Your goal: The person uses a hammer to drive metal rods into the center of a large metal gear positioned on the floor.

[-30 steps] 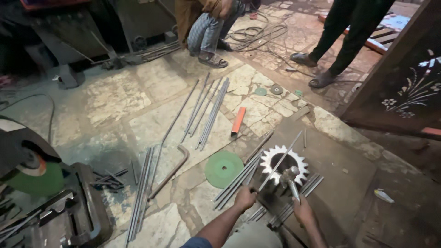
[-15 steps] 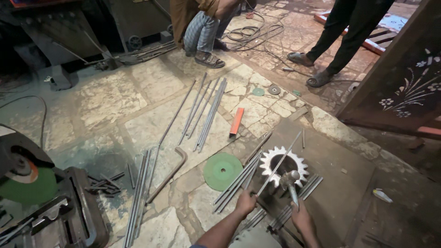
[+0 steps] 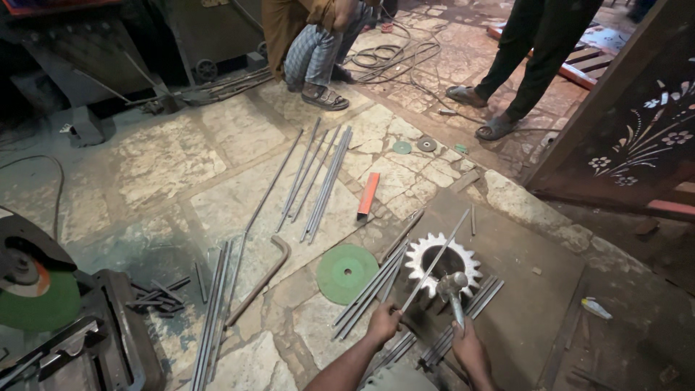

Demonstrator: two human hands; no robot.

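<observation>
Steel makes up most of what lies about the hands: a dark flat plate [image 3: 521,289] spreads under and beyond them, and on it, just ahead of the fingers, sits a toothed gear ring [image 3: 443,262] over a row of thin rods [image 3: 369,289]. A green cutting disc [image 3: 347,274] lies left of the left hand, an orange-red marker [image 3: 368,195] farther off. The left hand [image 3: 384,324] is closed around a long rod [image 3: 434,264] slanting across the ring; the right hand [image 3: 470,347] grips a hammer [image 3: 453,289], its head resting at the ring's near edge.
</observation>
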